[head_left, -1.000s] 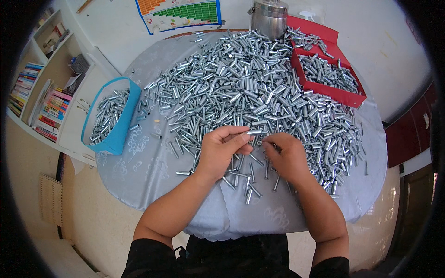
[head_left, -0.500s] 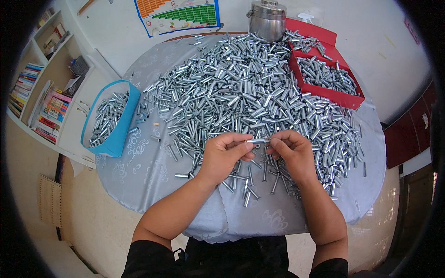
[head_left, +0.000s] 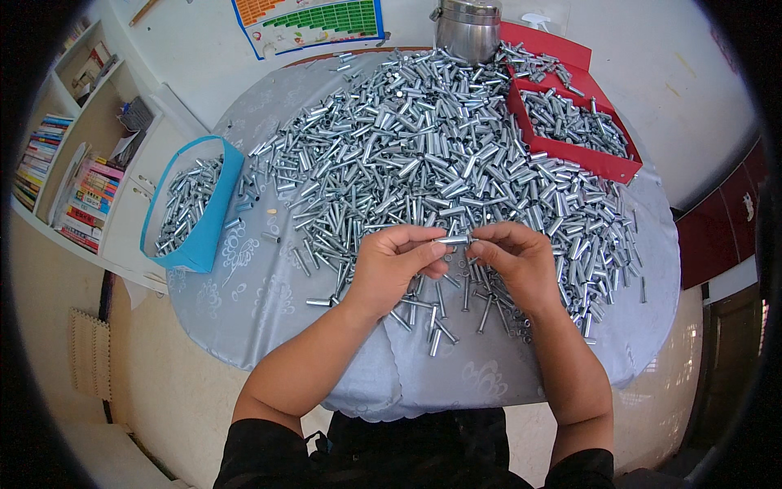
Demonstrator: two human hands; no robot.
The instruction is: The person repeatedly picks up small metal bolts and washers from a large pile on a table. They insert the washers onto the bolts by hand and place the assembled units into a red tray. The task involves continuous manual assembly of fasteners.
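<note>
My left hand (head_left: pixel 399 265) pinches one end of a silver metal sleeve (head_left: pixel 452 240) between thumb and fingers, just over the near edge of a large heap of similar parts. At the sleeve's other end, my right hand (head_left: pixel 513 265) closes its thumb and fingertips on a small flared end piece. Whether that piece is a bolt head or a nut is too small to tell. The sleeve lies roughly level between both hands. Below them, loose bolts (head_left: pixel 485 314) and sleeves lie scattered on the grey tablecloth (head_left: pixel 269 326).
A blue fabric bin (head_left: pixel 216 220) with metal sleeves stands at the left. To the back right, a red box (head_left: pixel 578 163) holds more metal parts, with some on its open lid. A steel pot (head_left: pixel 468 34) stands behind the heap (head_left: pixel 407 155). Bookshelves (head_left: pixel 90 163) line the left wall.
Both hands keep their hold on the sleeve and have drawn slightly closer together. Less of the metal piece shows between them. The whole view has shifted a little.
</note>
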